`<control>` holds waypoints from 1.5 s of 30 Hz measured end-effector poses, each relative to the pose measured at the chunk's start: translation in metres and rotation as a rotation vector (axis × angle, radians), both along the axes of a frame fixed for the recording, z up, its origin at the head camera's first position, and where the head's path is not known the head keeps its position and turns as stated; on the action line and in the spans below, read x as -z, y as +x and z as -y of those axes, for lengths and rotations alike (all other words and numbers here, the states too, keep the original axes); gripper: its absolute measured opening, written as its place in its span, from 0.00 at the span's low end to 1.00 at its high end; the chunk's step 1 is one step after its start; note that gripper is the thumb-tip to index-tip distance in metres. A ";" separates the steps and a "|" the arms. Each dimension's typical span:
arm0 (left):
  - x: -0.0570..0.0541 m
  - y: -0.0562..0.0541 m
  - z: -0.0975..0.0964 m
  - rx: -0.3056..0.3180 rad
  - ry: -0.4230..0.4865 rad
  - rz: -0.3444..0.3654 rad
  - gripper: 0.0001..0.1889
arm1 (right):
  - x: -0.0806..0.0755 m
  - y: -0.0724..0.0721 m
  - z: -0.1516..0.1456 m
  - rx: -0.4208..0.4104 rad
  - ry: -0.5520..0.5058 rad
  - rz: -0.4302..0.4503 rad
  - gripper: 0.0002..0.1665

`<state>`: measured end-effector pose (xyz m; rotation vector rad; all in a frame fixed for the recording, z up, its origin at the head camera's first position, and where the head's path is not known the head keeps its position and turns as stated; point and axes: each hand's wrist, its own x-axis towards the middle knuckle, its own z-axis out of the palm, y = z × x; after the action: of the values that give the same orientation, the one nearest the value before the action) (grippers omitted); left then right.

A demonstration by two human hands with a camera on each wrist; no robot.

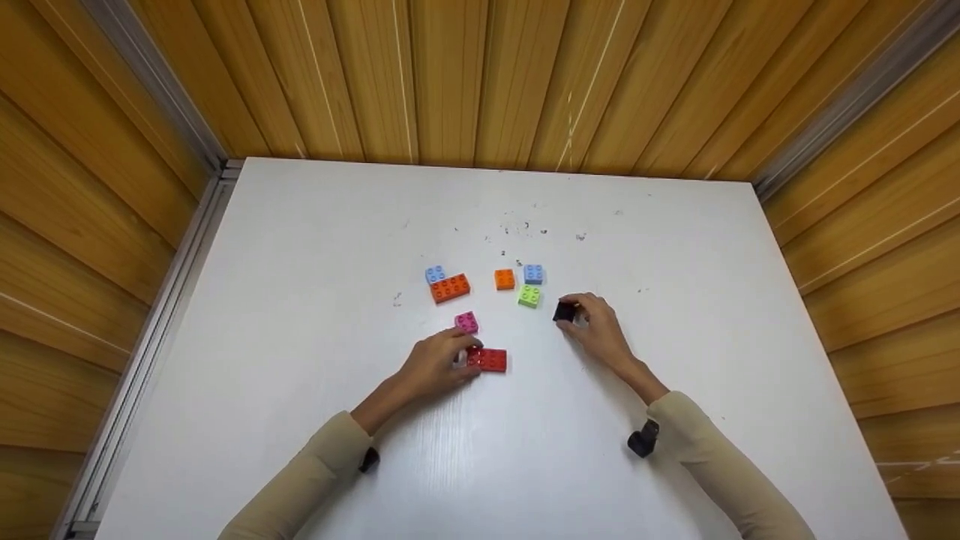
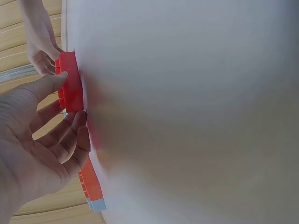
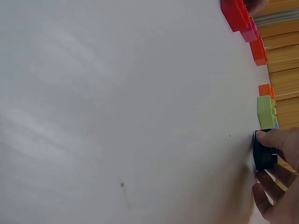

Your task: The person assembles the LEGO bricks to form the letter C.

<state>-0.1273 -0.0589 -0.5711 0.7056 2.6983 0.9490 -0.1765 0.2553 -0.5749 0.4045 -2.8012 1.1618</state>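
Observation:
A long red building brick (image 1: 491,360) lies flat near the front of the group, and my left hand (image 1: 439,361) pinches its left end between thumb and fingers. In the left wrist view the thumb presses the near side of that red brick (image 2: 72,83). Just beyond those fingers sits a small pink brick (image 1: 466,322). Over on the right, my right hand (image 1: 602,330) grips a small black brick (image 1: 564,311) between thumb and fingers. The right wrist view has the black brick (image 3: 264,151) low at the white table's surface, beside a lime green brick (image 3: 265,112).
Farther back stand an orange brick (image 1: 504,279), a light blue brick (image 1: 533,273) and the lime green one. To the left, a long orange-red brick (image 1: 450,288) touches another light blue brick (image 1: 434,274). Wooden-slat walls (image 1: 450,82) border the white table (image 1: 315,225).

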 end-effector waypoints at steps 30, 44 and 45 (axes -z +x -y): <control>0.000 -0.002 -0.004 -0.018 -0.009 -0.018 0.19 | -0.014 0.044 0.056 -0.382 -0.054 0.006 0.24; 0.000 -0.004 -0.006 -0.009 -0.012 -0.024 0.19 | -0.016 0.037 0.065 -0.415 -0.088 0.054 0.21; 0.000 -0.004 -0.006 -0.008 -0.012 -0.020 0.19 | -0.017 0.037 0.066 -0.416 -0.078 0.063 0.21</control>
<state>-0.1312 -0.0532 -0.5709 0.7063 2.7241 0.9318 -0.1399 0.1895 -0.5577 0.9965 -2.7912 1.3698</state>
